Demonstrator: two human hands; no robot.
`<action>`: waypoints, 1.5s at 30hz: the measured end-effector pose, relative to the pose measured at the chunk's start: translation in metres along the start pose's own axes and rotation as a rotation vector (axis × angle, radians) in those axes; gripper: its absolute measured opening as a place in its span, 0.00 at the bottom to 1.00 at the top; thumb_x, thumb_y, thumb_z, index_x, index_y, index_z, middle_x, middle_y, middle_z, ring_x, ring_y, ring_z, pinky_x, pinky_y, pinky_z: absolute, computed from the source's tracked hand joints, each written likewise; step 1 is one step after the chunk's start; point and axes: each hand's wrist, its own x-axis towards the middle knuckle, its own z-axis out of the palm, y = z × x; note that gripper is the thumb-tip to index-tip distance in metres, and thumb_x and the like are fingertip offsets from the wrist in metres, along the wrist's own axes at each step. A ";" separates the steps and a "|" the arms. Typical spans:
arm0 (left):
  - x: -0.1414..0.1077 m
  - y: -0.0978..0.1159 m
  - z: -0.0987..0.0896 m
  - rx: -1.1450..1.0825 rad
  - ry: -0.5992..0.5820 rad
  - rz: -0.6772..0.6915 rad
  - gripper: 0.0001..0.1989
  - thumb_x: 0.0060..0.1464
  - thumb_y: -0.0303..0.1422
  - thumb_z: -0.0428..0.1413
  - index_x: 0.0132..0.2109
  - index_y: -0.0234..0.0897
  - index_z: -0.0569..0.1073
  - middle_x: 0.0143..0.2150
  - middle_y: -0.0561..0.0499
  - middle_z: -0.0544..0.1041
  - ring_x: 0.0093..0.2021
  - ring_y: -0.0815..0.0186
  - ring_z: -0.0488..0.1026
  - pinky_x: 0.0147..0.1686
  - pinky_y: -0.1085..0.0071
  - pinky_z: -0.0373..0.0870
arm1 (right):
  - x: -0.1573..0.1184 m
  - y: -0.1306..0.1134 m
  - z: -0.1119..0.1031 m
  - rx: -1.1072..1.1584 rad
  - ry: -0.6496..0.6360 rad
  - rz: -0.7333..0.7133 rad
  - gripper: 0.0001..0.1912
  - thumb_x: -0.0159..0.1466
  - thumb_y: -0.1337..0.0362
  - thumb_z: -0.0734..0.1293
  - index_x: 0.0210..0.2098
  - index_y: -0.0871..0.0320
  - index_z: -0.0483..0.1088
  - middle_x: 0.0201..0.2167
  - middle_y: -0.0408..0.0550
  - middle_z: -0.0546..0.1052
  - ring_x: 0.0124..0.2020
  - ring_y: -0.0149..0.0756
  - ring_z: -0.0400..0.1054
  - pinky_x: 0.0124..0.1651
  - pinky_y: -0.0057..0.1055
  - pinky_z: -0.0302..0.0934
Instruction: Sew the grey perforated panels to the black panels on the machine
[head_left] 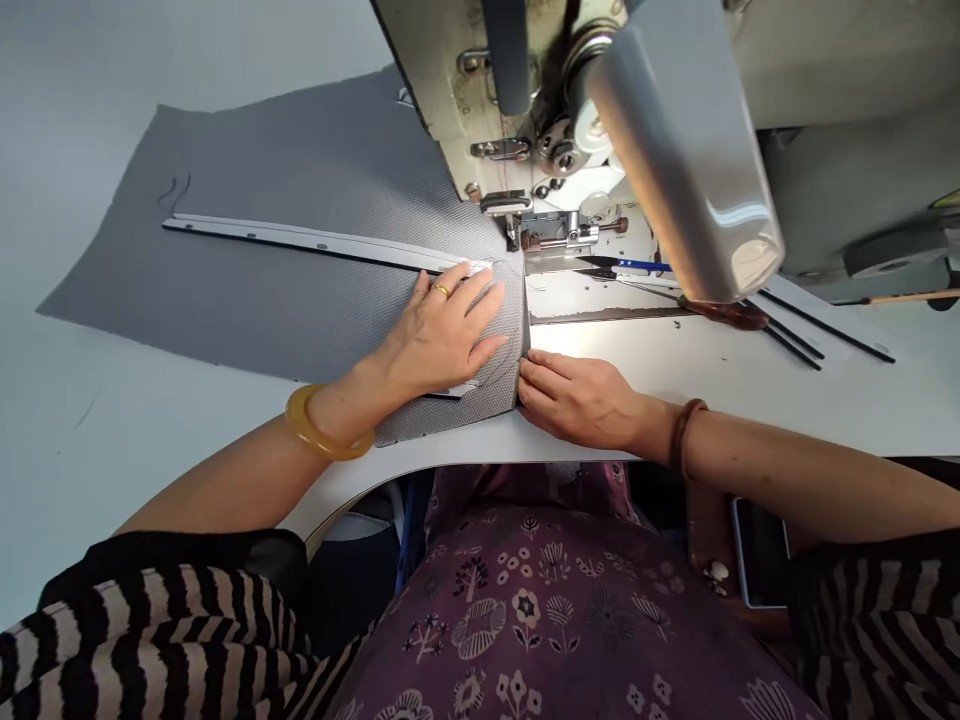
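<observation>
Grey fabric panel (277, 175), spread flat across the left and middle of a white bench (637, 385), its right end lying beside the foot (513, 234) of a sewing machine (465, 110). A long white strip (300, 240) with a black lower edge runs along the panel, from near its left side to the fingers of the left hand. Two short dark threads (180, 190) curl above the strip's left end.

The person's left hand (446, 330) rests palm down on the panel, fingers slightly spread; its grip is loose and closed around nothing, the fingertips overlapping the strip's right end. Thin dark lines curve over the fabric just beside these fingers. The right hand (574, 400) is at the panel's right edge, fingers drawn together; its grip is closed on that edge, though the thumb's exact place cannot be made out.

To the right of the foot, snips with a blue handle (645, 265) lie near a brown-handled tool (727, 315) and several slim black strips (829, 325). A shiny metallic cover (690, 160) hangs above them. The person wears a yellow bangle (304, 425), a brown bracelet (684, 438) and purple patterned clothing (525, 610) with black striped sleeves (165, 640).
</observation>
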 end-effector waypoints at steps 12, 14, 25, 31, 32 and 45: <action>0.019 -0.003 -0.004 -0.003 0.051 0.001 0.28 0.60 0.42 0.48 0.63 0.31 0.64 0.54 0.35 0.71 0.56 0.47 0.66 0.54 0.51 0.63 | 0.005 -0.001 -0.011 -0.186 0.136 -0.087 0.13 0.68 0.67 0.60 0.31 0.63 0.72 0.33 0.51 0.77 0.36 0.34 0.69 0.38 0.30 0.68; 0.023 -0.003 -0.005 -0.009 0.053 -0.053 0.31 0.59 0.43 0.49 0.64 0.30 0.62 0.54 0.35 0.70 0.56 0.46 0.65 0.54 0.53 0.63 | 0.005 -0.001 -0.011 -0.193 0.134 -0.089 0.12 0.68 0.67 0.60 0.31 0.62 0.72 0.33 0.51 0.78 0.36 0.34 0.69 0.39 0.30 0.68; 0.021 0.000 0.002 -0.087 0.094 -0.125 0.33 0.61 0.43 0.45 0.67 0.30 0.57 0.68 0.32 0.58 0.68 0.40 0.51 0.63 0.33 0.43 | 0.002 0.000 -0.008 -0.166 0.030 -0.068 0.13 0.69 0.69 0.58 0.33 0.63 0.72 0.37 0.53 0.77 0.39 0.36 0.69 0.40 0.31 0.67; 0.030 0.002 -0.002 -0.076 0.024 -0.164 0.32 0.62 0.42 0.43 0.68 0.28 0.55 0.69 0.33 0.56 0.70 0.42 0.49 0.64 0.35 0.42 | 0.004 0.002 -0.010 -0.180 0.093 -0.057 0.11 0.67 0.71 0.60 0.33 0.64 0.73 0.36 0.53 0.77 0.39 0.35 0.68 0.42 0.31 0.68; 0.032 0.002 -0.002 -0.076 0.015 -0.172 0.32 0.63 0.41 0.43 0.68 0.27 0.54 0.69 0.33 0.55 0.70 0.42 0.49 0.64 0.36 0.42 | 0.005 0.003 -0.010 -0.188 0.108 -0.054 0.10 0.67 0.71 0.60 0.33 0.64 0.73 0.36 0.53 0.77 0.39 0.35 0.68 0.42 0.31 0.68; 0.060 -0.008 -0.006 -0.080 0.033 -0.239 0.27 0.64 0.38 0.42 0.65 0.26 0.61 0.67 0.32 0.59 0.69 0.44 0.52 0.64 0.35 0.46 | 0.017 0.024 -0.005 -0.225 0.077 0.024 0.14 0.69 0.66 0.58 0.35 0.63 0.73 0.38 0.54 0.78 0.40 0.37 0.68 0.40 0.31 0.67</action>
